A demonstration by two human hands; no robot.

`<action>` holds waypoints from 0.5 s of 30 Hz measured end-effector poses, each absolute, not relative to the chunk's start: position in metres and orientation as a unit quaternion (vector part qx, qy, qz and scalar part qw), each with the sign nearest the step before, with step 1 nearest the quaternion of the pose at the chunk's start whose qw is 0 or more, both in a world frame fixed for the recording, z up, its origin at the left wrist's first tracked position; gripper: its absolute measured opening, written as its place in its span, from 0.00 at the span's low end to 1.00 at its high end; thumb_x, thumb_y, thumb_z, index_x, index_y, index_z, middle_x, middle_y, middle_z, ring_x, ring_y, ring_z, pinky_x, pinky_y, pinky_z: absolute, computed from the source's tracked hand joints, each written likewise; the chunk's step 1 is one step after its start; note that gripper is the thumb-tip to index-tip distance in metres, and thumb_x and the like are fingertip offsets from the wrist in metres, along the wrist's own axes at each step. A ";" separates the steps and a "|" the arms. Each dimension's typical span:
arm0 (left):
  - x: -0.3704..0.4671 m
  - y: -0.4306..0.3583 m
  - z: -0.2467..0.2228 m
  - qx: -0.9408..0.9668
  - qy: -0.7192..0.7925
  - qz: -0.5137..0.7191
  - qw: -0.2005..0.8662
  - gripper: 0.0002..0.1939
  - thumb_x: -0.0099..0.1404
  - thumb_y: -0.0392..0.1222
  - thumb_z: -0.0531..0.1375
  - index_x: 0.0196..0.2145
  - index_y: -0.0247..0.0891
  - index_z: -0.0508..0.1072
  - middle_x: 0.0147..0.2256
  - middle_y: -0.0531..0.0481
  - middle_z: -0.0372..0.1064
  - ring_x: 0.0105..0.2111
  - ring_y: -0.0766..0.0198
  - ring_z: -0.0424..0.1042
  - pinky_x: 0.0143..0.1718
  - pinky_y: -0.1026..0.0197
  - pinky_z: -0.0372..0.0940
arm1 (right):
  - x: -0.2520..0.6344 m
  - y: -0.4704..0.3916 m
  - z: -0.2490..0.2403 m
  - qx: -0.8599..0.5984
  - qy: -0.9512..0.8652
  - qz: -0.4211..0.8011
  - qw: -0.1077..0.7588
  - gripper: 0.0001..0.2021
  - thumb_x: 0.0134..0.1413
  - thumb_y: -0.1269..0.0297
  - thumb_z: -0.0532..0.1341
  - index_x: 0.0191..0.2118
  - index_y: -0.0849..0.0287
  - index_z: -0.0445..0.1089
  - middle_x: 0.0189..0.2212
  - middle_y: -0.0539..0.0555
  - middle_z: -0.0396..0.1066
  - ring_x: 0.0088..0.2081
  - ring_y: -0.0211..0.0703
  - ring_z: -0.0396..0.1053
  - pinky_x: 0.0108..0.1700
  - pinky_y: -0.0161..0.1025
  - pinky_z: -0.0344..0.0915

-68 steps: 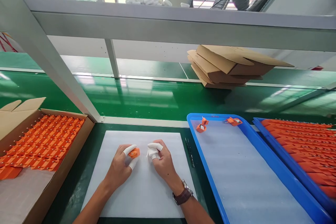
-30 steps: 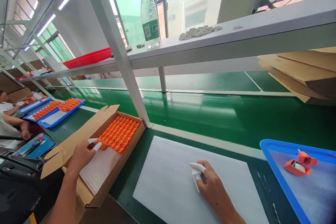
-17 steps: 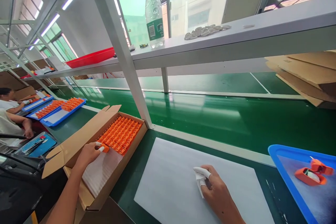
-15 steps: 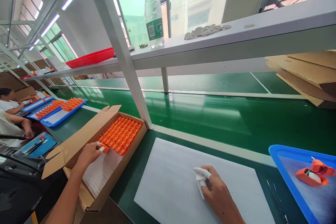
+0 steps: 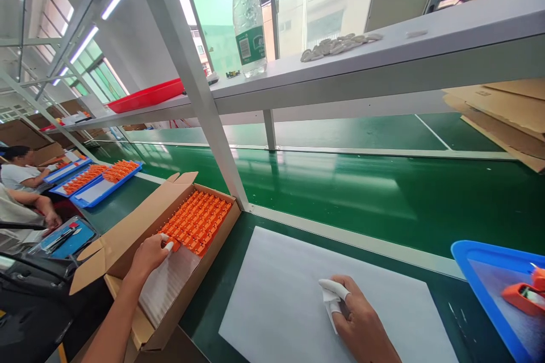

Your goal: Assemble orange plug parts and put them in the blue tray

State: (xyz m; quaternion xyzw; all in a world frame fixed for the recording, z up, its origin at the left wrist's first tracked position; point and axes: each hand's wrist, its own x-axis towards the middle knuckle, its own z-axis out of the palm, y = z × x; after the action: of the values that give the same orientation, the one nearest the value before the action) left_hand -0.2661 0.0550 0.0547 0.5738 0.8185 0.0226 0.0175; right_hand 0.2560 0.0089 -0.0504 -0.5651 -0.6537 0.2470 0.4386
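Observation:
My left hand (image 5: 150, 255), with white covers on its fingertips, is closed on a small orange plastic part (image 5: 175, 245) inside the open cardboard box (image 5: 213, 243). That part lies at the near edge of tight rows of similar orange parts (image 5: 200, 212). Below my fingers, a pale liner sheet (image 5: 172, 279) covers the bare end of the box. Over the white sheet (image 5: 272, 289) on the bench, my right hand (image 5: 361, 317) pinches a folded white cloth (image 5: 330, 303); finger covers sit on its thumb and index finger.
A blue tray (image 5: 477, 272) with orange pieces stands at the right. Tweezers-like tools (image 5: 462, 320) lie beside it. A white post (image 5: 204, 102) rises behind the box to a shelf holding a bottle (image 5: 249, 28). Co-workers (image 5: 25, 176) sit at far left near blue trays (image 5: 91, 198).
The view has shifted slightly, moving the right tray partly out of frame. My left hand stays at the edge of the orange rows, and my right hand keeps its pinch on the cloth.

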 end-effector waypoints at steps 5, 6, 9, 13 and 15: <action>-0.263 0.054 0.054 0.563 0.825 0.044 0.017 0.12 0.60 0.43 0.60 0.40 0.43 0.80 0.42 0.45 0.81 0.41 0.50 0.78 0.36 0.60 0.64 | 0.257 0.009 -0.050 -0.559 -0.661 0.247 0.435 0.08 0.59 0.63 0.53 0.36 0.54 0.70 0.43 0.58 0.72 0.28 0.44 0.68 0.25 0.40 0.65; -0.262 0.053 0.055 0.561 0.826 0.054 0.017 0.12 0.60 0.44 0.60 0.40 0.43 0.80 0.42 0.45 0.81 0.41 0.50 0.78 0.36 0.60 0.64 | 0.258 0.009 -0.050 -0.559 -0.662 0.246 0.434 0.08 0.59 0.63 0.53 0.36 0.54 0.70 0.43 0.59 0.72 0.29 0.44 0.68 0.25 0.40 0.65; -0.259 0.050 0.065 0.553 0.827 0.100 0.015 0.15 0.61 0.49 0.61 0.42 0.43 0.81 0.42 0.46 0.81 0.41 0.51 0.79 0.39 0.59 0.67 | 0.258 0.010 -0.049 -0.559 -0.664 0.243 0.432 0.09 0.59 0.64 0.52 0.37 0.54 0.70 0.43 0.58 0.73 0.29 0.45 0.69 0.26 0.40 0.67; -0.258 0.037 0.093 0.510 0.839 0.188 -0.024 0.21 0.65 0.54 0.56 0.46 0.40 0.80 0.43 0.44 0.81 0.43 0.51 0.79 0.45 0.56 0.70 | 0.257 0.009 -0.049 -0.559 -0.669 0.240 0.427 0.10 0.58 0.65 0.52 0.40 0.54 0.70 0.44 0.58 0.72 0.28 0.43 0.68 0.26 0.40 0.67; -0.254 0.025 0.107 0.477 0.846 0.232 -0.050 0.23 0.65 0.55 0.55 0.48 0.39 0.79 0.42 0.43 0.81 0.43 0.49 0.79 0.47 0.54 0.71 | 0.258 0.008 -0.048 -0.560 -0.669 0.237 0.427 0.10 0.57 0.66 0.53 0.41 0.54 0.70 0.45 0.58 0.72 0.27 0.42 0.67 0.26 0.40 0.68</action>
State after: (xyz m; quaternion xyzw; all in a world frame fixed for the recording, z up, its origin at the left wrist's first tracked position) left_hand -0.2540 0.0254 0.1073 0.4766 0.8464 0.2321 -0.0497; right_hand 0.2579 0.0079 -0.0484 -0.5598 -0.6695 0.2374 0.4267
